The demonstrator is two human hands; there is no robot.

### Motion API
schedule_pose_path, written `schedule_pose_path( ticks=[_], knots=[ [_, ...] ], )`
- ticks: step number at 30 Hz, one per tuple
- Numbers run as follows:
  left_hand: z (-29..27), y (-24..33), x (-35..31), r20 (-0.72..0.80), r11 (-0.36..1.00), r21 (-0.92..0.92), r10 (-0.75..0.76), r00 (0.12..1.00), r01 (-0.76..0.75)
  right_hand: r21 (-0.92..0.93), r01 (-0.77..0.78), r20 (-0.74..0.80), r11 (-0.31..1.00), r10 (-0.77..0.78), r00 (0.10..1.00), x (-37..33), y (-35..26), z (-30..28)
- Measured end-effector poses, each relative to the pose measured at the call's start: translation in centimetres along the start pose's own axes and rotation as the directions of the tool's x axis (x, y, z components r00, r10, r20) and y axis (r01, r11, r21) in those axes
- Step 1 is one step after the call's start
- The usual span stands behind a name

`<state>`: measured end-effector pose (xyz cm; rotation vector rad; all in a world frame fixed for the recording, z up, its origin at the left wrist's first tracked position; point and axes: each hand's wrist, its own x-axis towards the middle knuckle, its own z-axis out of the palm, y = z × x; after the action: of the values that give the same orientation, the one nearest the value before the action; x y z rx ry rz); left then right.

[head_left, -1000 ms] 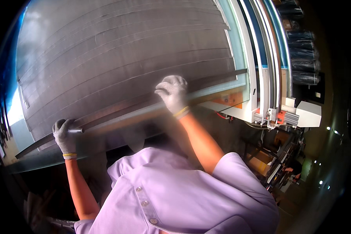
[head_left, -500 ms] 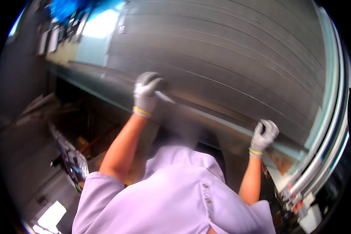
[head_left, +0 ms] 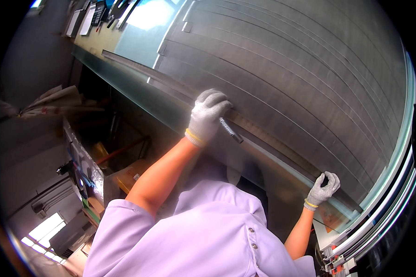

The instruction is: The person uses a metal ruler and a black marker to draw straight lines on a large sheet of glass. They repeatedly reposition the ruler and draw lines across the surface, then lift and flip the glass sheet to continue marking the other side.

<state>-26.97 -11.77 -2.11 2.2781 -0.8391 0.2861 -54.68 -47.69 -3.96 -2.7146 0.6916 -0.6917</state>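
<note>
Bar (head_left: 272,142), long, dark and flat, slanting from upper left of the frame to lower right, lying across grey sheets (head_left: 282,69) near the front edge of a glass-topped bench (head_left: 129,90). Left hand (head_left: 209,111), grey glove (head_left: 203,121) with yellow cuff (head_left: 195,138), mid-frame: fingers curled over the bar, marker (head_left: 231,131) clutched too and poking out toward lower right. Right hand (head_left: 322,188), same kind of glove, lower right: thumb and forefinger bent into a loop right at the bar, honestly can't tell whether pinching it or just resting. Calculator (head_left: 98,15) and papers (head_left: 87,21) way up in the upper left, pale rails (head_left: 390,203) along the right, lilac shirt (head_left: 203,221) bottom centre.
</note>
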Motion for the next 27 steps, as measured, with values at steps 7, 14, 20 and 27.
schedule_pose_path(
  ticks=[7,14,20,27],
  knots=[
    [-0.17,0.05,0.2,0.0,1.0,0.014,-0.001,1.0,0.001,0.039,-0.027,0.007,0.999,0.027,1.0,-0.06,-0.11,0.12],
    [-0.2,0.06,0.33,-0.013,1.0,-0.002,0.012,1.0,-0.012,0.052,-0.028,0.009,0.998,0.027,1.0,0.09,-0.28,-0.03],
    [-0.09,0.14,0.56,-0.009,1.0,-0.008,0.018,1.0,-0.018,0.053,-0.053,0.017,0.997,0.053,0.998,0.14,-0.32,-0.04],
    [-0.17,0.23,0.54,0.001,1.0,0.015,0.016,1.0,-0.016,0.073,-0.068,0.026,0.995,0.066,0.997,0.16,-0.43,-0.05]
  ],
)
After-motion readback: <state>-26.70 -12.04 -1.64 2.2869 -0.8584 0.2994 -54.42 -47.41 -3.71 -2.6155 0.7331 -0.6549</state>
